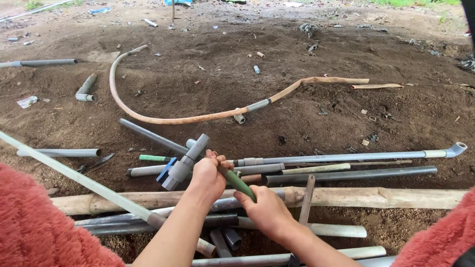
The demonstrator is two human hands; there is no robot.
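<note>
Just left of the left hand's grip, a grey pipe fitting with a blue handle [179, 167] juts out over the pile of grey pipes [341, 174] on the dirt ground [222, 84]. The left hand [207, 177] is clenched around the upper end of a short green pipe [238, 184]. The right hand [266, 210], directly below and to the right, is grasping the same pipe's lower end. Beyond both grips, farther out on the ground, lies a curved orange hose [163, 117].

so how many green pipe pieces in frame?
2. One short green pipe gripped between the left hand and right hand; one green pipe stub on the dirt left of the hands. More may hide under the pile.
</note>
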